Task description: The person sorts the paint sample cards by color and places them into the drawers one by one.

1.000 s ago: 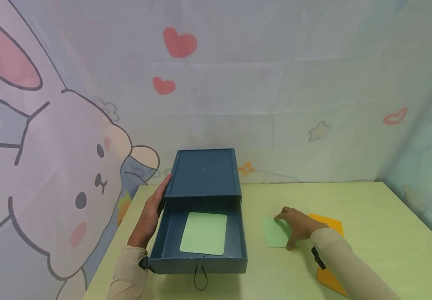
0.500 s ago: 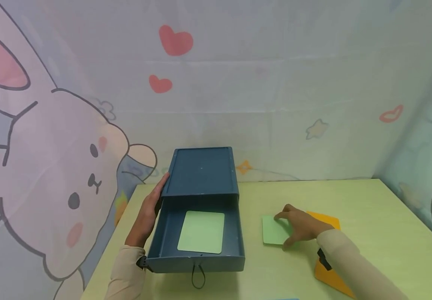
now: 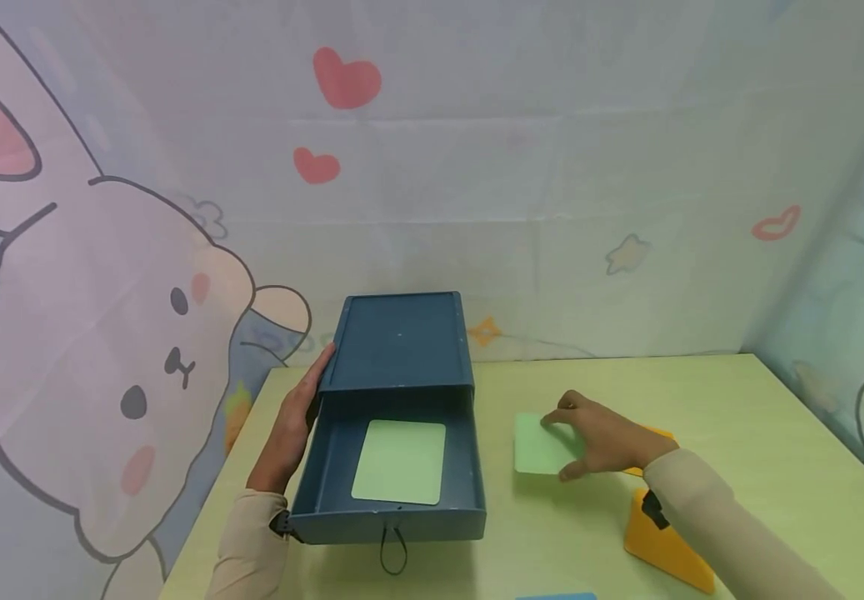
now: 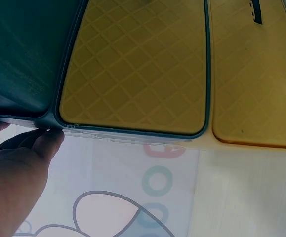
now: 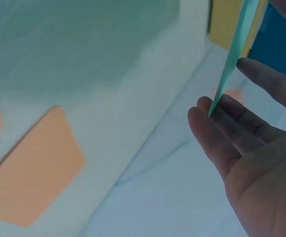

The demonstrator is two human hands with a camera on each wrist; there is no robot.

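Observation:
A dark blue drawer box (image 3: 400, 342) stands with its drawer pulled out toward me. Inside the drawer lies a pale green card (image 3: 399, 462) with rounded corners. My left hand (image 3: 292, 429) rests along the box's left side, fingers stretched out. In the left wrist view, that hand (image 4: 19, 168) touches the edge beside a yellow diamond-patterned panel (image 4: 138, 69). My right hand (image 3: 604, 437) pinches a second green card (image 3: 540, 446) by its edges, raised over the table with a shadow below. The right wrist view shows this card (image 5: 231, 57) nearly edge-on between the thumb and fingers.
Orange flat pieces (image 3: 664, 542) lie on the pale table (image 3: 761, 467) around and under my right forearm. Part of something blue (image 3: 556, 597) shows at the bottom edge. A cord loop (image 3: 393, 557) hangs from the drawer front. A printed cloth (image 3: 551, 167) backs the table.
My right hand has lifted the green card off the table and shifted slightly up and left in view. My left hand stays at the box. The blue piece has come into view below.

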